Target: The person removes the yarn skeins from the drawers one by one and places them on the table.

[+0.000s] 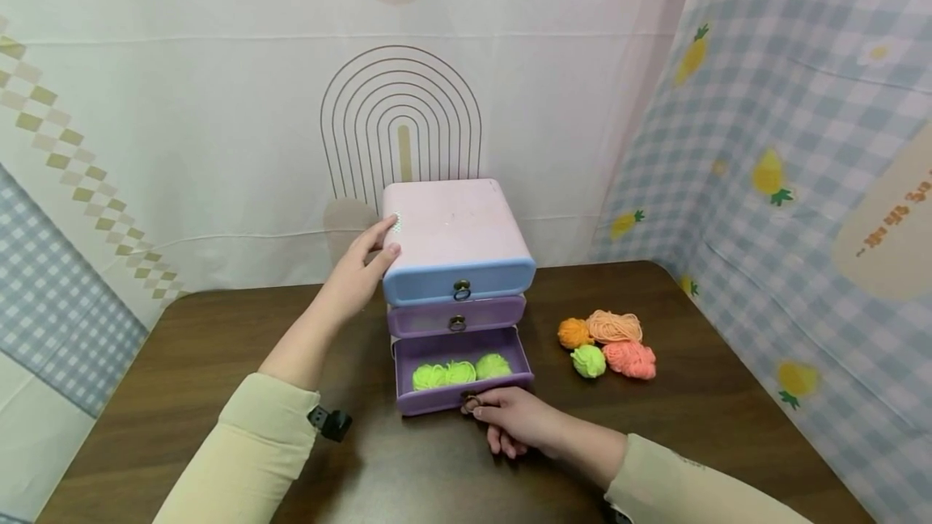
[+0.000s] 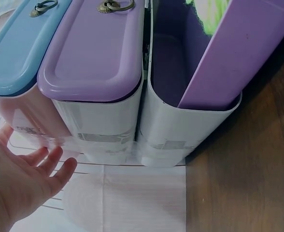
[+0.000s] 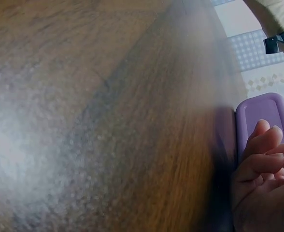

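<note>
A small three-tier drawer cabinet [image 1: 455, 221] has a pink top, a blue top drawer front [image 1: 415, 285] and a purple middle drawer front [image 1: 418, 320]. Its purple bottom drawer [image 1: 429, 403] is pulled out, with bright green yarn balls [image 1: 444, 374] inside. My left hand [image 1: 353, 277] rests against the left side of the pink top tier, fingers extended; the left wrist view shows its fingertips by that side. At the bottom drawer's front, my right hand [image 1: 524, 419] pinches the metal ring pull [image 1: 472, 403], its other fingers loosely bent. In the right wrist view the ring is hidden.
Right of the cabinet, an orange yarn ball [image 1: 574, 333], a peach yarn bundle [image 1: 615, 327], a green yarn ball [image 1: 588, 361] and a coral yarn bundle [image 1: 631, 360] lie together on the brown wooden table [image 1: 713, 395]. Printed cloth [image 1: 240, 144] hangs behind the table and along its right side.
</note>
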`<state>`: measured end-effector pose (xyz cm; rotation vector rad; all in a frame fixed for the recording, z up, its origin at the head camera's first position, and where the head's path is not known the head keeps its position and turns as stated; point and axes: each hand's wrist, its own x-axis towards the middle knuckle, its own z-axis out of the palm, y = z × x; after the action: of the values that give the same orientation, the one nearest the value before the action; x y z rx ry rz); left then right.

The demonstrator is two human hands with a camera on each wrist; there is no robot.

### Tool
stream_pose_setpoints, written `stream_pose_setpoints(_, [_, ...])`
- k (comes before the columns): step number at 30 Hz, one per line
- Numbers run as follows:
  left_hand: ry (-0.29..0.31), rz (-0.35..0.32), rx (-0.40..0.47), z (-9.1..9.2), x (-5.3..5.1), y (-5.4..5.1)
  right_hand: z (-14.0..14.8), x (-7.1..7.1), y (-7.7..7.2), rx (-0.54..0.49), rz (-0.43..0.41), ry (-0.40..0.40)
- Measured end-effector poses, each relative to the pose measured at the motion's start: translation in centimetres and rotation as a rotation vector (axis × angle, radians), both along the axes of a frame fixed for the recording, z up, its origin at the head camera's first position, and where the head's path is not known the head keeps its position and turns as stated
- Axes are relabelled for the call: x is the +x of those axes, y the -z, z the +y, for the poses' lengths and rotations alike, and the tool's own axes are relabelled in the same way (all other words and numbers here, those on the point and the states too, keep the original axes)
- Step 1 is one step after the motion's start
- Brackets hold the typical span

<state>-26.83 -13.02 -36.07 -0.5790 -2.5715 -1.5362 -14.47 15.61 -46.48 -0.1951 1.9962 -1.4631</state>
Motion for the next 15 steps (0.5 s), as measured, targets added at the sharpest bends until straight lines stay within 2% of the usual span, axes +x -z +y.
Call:
stream_pose_setpoints(5, [-0.001, 0.001, 0.003, 0.0, 0.0, -0.1, 0.1, 0.1, 0.0, 0.005, 0.004, -0.008])
stream_pose_setpoints(9, [0.002, 0.005, 0.001, 0.1, -0.1, 0.1, 0.8, 0.3, -0.2, 0.054, 0.016, -0.026])
stream_pose_setpoints(15, [-0.004, 0.01, 0.004, 0.1, -0.1, 0.3, 2.4, 0.1, -1.3, 0.098, 0.113, -0.037])
